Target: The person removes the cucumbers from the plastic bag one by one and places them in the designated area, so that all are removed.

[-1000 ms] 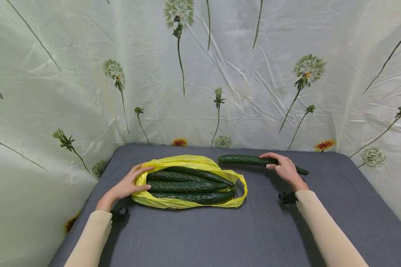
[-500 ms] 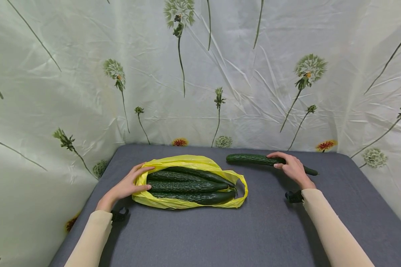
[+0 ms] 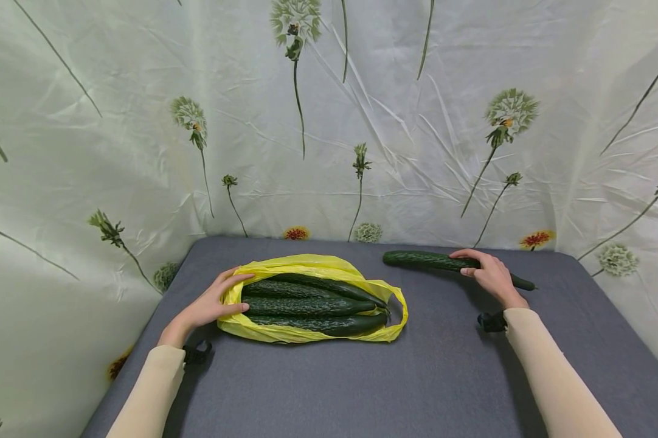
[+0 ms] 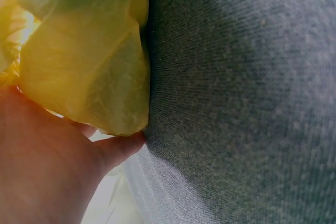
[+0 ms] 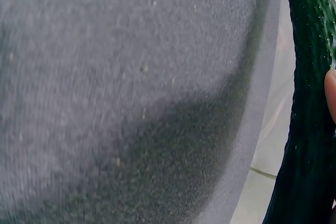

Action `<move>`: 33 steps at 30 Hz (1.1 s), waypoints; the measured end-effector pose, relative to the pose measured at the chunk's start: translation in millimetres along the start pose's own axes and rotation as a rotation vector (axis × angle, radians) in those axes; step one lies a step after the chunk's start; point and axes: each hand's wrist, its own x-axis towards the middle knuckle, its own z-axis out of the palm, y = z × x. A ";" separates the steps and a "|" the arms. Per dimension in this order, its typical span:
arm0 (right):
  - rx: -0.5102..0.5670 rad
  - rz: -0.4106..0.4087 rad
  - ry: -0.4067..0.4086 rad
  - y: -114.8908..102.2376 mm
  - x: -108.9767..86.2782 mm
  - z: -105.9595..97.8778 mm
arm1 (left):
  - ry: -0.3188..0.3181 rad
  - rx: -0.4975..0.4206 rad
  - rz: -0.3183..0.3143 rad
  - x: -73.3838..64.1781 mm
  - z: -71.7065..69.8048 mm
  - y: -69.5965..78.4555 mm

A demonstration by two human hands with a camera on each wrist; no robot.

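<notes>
A yellow plastic bag point(image 3: 285, 265) lies on its side on the grey table, its mouth spread wide. Several dark green cucumbers point(image 3: 312, 306) lie side by side inside it. My left hand point(image 3: 208, 301) grips the bag's left end, thumb and fingers reaching over its rim. In the left wrist view, that hand point(image 4: 47, 156) presses against the thin yellow plastic point(image 4: 89, 72). At the back right, my right hand point(image 3: 490, 277) holds a single long cucumber point(image 3: 422, 260) around its middle. The right wrist view shows this cucumber point(image 5: 312, 119) close up, with one fingertip on it.
A grey cloth-covered table point(image 3: 329, 389) extends under everything. Behind it and along the left hangs a pale curtain point(image 3: 329, 182) printed with dandelions. A handle loop point(image 3: 401, 307) of the bag points right. Each wrist carries a small black device point(image 3: 491, 322).
My right hand has moved to the right with the cucumber in its grip, farther from the bag. The left hand and the bag have stayed in place.
</notes>
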 end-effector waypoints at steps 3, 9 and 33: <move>0.002 0.001 -0.016 0.1 2.0 -1.3 | 0.000 -0.001 0.000 -0.3 -0.5 0.3; -0.005 -0.005 -0.021 -0.6 9.7 -2.9 | -0.003 -0.009 -0.003 -0.7 -1.2 0.2; 0.047 0.063 0.011 8.8 26.2 -1.9 | -0.002 -0.006 -0.009 -0.9 1.1 -0.5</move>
